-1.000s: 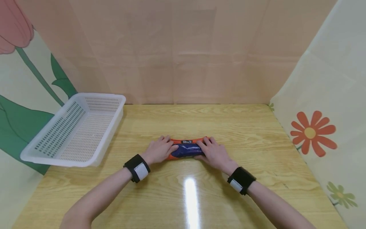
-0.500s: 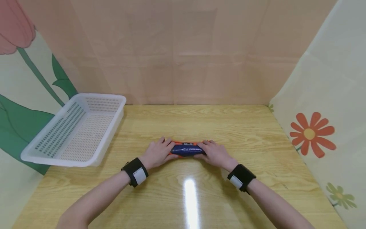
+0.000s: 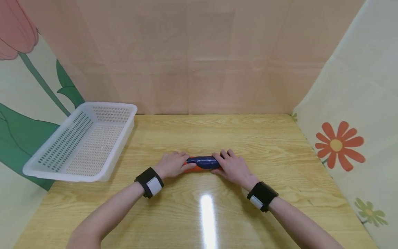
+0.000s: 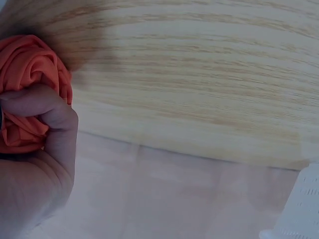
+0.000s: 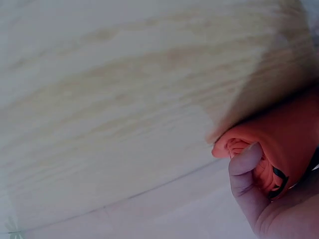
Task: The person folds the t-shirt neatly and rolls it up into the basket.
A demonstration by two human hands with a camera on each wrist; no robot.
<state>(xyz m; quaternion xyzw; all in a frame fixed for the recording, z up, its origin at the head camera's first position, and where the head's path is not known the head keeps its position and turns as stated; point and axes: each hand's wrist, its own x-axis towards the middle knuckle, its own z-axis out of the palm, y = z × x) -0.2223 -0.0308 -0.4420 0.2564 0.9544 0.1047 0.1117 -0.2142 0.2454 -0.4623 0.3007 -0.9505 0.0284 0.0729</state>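
A rolled-up orange cloth (image 3: 196,168) with a glossy navy panel (image 3: 205,162) lies crosswise on the wooden table, a tight bundle held at both ends. My left hand (image 3: 171,165) grips its left end, the thumb along the near side. In the left wrist view, a curled finger presses against the spiralled orange folds (image 4: 35,57). My right hand (image 3: 234,168) holds the other end, fingers over the top and thumb at the near side. The right wrist view shows a finger bent over the open end of the orange roll (image 5: 279,134). The cloth's underside is hidden.
A white perforated plastic basket (image 3: 113,152) stands at the table's left side. A pinkish sheet (image 3: 211,69) hangs along the back edge, and flower-printed sheets border both sides. Each wrist wears a black strap (image 3: 262,196). Light reflects off the table (image 3: 174,221) near the front.
The cloth has turned between my hands: its black label and orange far strip have rolled out of sight, and the navy panel lies uppermost. My left hand shifted back and forth slightly.
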